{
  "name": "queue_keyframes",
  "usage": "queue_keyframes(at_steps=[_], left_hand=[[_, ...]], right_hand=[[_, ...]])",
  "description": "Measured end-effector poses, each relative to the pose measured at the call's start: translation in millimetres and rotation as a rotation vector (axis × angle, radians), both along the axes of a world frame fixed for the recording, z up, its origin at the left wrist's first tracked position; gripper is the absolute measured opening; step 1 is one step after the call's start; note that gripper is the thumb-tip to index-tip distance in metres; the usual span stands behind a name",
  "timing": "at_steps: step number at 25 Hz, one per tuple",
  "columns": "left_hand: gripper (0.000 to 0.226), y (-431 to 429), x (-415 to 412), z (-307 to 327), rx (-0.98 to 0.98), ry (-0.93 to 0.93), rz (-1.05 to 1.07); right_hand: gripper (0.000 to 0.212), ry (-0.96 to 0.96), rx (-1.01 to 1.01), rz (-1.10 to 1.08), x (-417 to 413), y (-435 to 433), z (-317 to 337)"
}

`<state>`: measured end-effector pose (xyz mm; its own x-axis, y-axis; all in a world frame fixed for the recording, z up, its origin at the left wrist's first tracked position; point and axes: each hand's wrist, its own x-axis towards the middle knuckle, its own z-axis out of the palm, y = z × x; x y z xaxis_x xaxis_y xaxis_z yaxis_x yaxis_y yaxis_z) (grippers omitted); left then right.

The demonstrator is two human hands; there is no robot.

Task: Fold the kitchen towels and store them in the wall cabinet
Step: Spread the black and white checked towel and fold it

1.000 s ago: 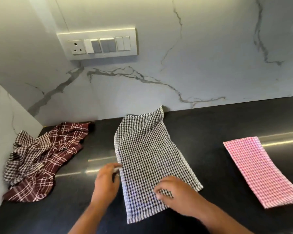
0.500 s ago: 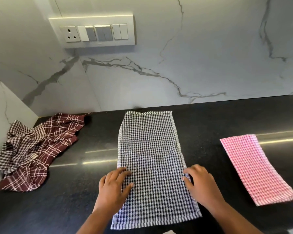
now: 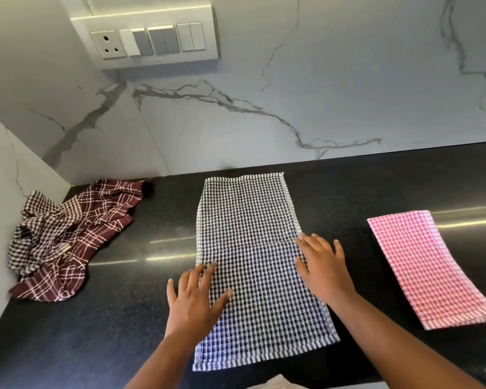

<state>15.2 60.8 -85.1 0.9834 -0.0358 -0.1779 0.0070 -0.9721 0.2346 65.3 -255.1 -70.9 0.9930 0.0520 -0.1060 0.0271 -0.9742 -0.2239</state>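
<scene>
Having slid farther up the checked towel point(image 3: 250, 248), both hands flat.

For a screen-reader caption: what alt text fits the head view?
Two bare hands, left hand and right hand, press flat on a black-checked towel lying on a dark counter. A folded pink towel lies to its right, crumpled maroon towels in the left corner, below a switch panel.
</scene>
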Motion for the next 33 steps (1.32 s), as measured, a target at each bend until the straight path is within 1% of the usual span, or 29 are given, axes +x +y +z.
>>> queue_keyframes(at_steps=[2, 4, 6, 10, 12, 14, 16, 18, 20, 21, 22, 23, 25, 27, 29, 30, 32, 33], left_hand=[[0.085, 1, 14, 1, -0.013, -0.004, -0.015], [0.085, 6, 23, -3, 0.017, 0.031, -0.061], [0.084, 12, 25, -10, 0.038, 0.063, -0.062], [0.086, 19, 19, -14, -0.034, 0.079, -0.064], [0.084, 20, 13, -10, -0.034, 0.026, -0.062], [0.074, 22, -2, -4, -0.028, -0.073, -0.083], [0.07, 29, -24, 0, -0.074, -0.109, -0.15], [0.071, 43, -45, 1, -0.125, -0.12, -0.196], [0.068, 57, -63, 2, -0.158, -0.102, -0.252], [0.068, 62, -72, 1, -0.163, -0.068, -0.304], [0.068, 65, -80, 0, -0.161, -0.031, -0.358], [0.064, 66, -85, -1, -0.164, -0.01, -0.397], [0.045, 65, -88, -1, -0.2, -0.052, -0.413], [0.024, 60, -84, 2, -0.23, -0.126, -0.398], [0.018, 54, -81, 6, -0.278, -0.137, -0.379], [0.017, 52, -81, 9, -0.336, -0.11, -0.352], [0.015, 53, -80, 18, -0.467, -0.004, -0.283], [0.018, 55, -79, 24, -0.516, 0.059, -0.26]], right_hand=[[0.068, 0.102, 0.028, 0.066, 8, 3, -5], [0.072, 0.169, 0.037, 0.095, 10, -1, -13], [0.073, 0.159, 0.03, 0.095, 8, -8, -20], [0.072, 0.189, 0.035, 0.067, 6, -18, -13], [0.069, 0.144, 0.072, 0.11, -6, -18, -4], [0.06, 0.038, 0.132, 0.222, -27, -22, 5], [0.051, 0.013, 0.22, 0.335, -52, -31, 8], [0.051, 0.109, 0.263, 0.397, -74, -45, 9], [0.06, 0.229, 0.231, 0.443, -89, -57, 9], [0.062, 0.262, 0.201, 0.467, -94, -62, 8], [0.057, 0.27, 0.178, 0.486, -99, -64, 7], [0.048, 0.246, 0.171, 0.492, -102, -64, 6], [0.026, 0.144, 0.18, 0.481, -103, -62, 6], [0.01, 0.066, 0.2, 0.465, -102, -57, 7], [0.005, 0.06, 0.242, 0.438, -101, -54, 10], [0.005, 0.097, 0.28, 0.403, -100, -52, 12], [0.01, 0.224, 0.39, 0.309, -100, -52, 19], [0.012, 0.292, 0.456, 0.273, -98, -52, 23]])
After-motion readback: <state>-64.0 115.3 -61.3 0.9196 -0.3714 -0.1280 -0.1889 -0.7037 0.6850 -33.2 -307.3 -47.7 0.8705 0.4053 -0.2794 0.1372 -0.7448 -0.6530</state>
